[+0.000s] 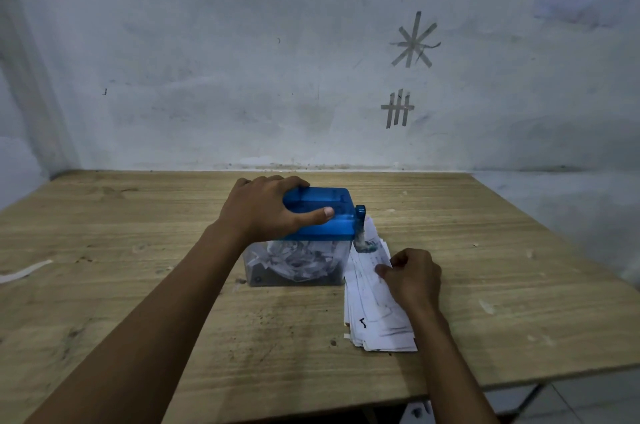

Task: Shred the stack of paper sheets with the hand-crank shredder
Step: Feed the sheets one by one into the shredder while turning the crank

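The hand-crank shredder has a blue top and a clear bin full of white paper shreds. It stands mid-table. My left hand grips the blue top from the left side, thumb lying across its near face. The crank handle hangs down on the shredder's right side. A stack of printed paper sheets lies on the table just right of the bin. My right hand rests on the far part of the stack with curled fingers pinching the top sheet's edge.
The wooden table meets a pale wall at the back. A white paper strip lies near the left edge. Small paper scraps dot the right side. The table's front edge runs along the bottom right.
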The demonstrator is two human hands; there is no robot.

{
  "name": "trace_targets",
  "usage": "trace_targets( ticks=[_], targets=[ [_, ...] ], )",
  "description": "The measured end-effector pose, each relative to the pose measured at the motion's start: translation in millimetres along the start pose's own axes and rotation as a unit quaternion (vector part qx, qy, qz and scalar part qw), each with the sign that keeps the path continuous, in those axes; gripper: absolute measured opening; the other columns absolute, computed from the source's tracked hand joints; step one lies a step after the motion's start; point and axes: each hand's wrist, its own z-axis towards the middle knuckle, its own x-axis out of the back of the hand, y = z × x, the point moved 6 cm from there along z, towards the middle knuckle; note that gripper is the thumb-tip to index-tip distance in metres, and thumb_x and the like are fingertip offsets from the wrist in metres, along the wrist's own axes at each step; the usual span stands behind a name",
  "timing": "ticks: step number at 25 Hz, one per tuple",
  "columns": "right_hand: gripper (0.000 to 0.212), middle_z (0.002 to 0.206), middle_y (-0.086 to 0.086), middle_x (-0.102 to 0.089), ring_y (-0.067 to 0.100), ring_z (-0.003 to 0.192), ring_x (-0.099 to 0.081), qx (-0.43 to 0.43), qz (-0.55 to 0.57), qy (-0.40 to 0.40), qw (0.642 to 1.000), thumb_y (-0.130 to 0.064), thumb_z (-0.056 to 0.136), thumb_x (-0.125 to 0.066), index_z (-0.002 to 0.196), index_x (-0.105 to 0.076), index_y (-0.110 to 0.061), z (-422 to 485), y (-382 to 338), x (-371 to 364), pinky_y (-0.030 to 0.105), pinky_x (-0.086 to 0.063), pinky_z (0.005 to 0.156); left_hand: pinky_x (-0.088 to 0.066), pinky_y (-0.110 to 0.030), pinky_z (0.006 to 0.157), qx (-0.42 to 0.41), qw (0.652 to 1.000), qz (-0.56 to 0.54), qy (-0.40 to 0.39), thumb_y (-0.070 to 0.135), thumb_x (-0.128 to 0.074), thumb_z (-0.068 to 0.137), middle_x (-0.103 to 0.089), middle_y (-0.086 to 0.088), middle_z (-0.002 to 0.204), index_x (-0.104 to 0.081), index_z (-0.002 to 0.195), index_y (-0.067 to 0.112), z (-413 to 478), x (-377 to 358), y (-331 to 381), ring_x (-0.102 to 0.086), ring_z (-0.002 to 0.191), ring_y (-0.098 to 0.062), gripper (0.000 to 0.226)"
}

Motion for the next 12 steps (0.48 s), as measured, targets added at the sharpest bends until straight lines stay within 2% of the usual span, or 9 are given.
trace_targets(
  ticks=[3,6,8,10,12],
  targets=[
    [0.013,0.063,-0.007,-0.060,0.017,0.072,-0.063,0.029,0.003,0.003,1.000,-0.014,0.079,-0.084,0.079,-0.074,-0.006,-2,-1,7,0.022,-0.040,0.063,-0.037,-0.041,0.097,0.000,1.000,-0.002,0.002,0.102,-0.017,0.061,-0.066,0.012,0.125,-0.055,0.135,0.041,1,0,-2,-0.061,0.111,-0.013,0.103],
    [0.016,0.066,0.000,-0.066,0.018,0.070,-0.065,0.021,-0.008,0.001,1.000,-0.016,0.077,-0.086,0.078,-0.073,-0.007,1,5,12,0.024,-0.045,0.063,-0.039,-0.041,0.096,0.002,1.000,-0.006,0.003,0.103,-0.018,0.061,-0.067,0.013,0.124,-0.055,0.134,0.042,1,-2,-3,-0.062,0.109,-0.013,0.102],
    [0.023,0.066,0.009,-0.068,0.014,0.060,-0.059,0.023,-0.025,0.007,0.999,-0.018,0.081,-0.083,0.075,-0.071,0.001,2,7,15,0.025,-0.043,0.055,-0.038,-0.040,0.096,0.002,1.000,-0.008,0.005,0.103,-0.019,0.061,-0.067,0.014,0.123,-0.055,0.134,0.042,1,-3,-2,-0.061,0.109,-0.012,0.101],
    [0.030,0.068,0.017,-0.069,0.016,0.055,-0.057,0.027,-0.034,0.012,0.999,-0.020,0.084,-0.081,0.075,-0.071,0.006,5,8,15,0.028,-0.044,0.055,-0.037,-0.039,0.095,0.003,1.000,-0.008,0.008,0.103,-0.019,0.061,-0.067,0.014,0.122,-0.055,0.133,0.042,1,-3,-2,-0.061,0.108,-0.012,0.101],
    [0.026,0.068,0.012,-0.070,0.017,0.059,-0.059,0.017,-0.031,0.010,0.999,-0.023,0.083,-0.081,0.075,-0.074,0.000,6,8,17,0.028,-0.045,0.057,-0.038,-0.039,0.094,0.002,1.000,-0.009,0.009,0.103,-0.019,0.061,-0.068,0.014,0.121,-0.056,0.133,0.042,1,-2,-3,-0.061,0.107,-0.011,0.102]
  ],
)
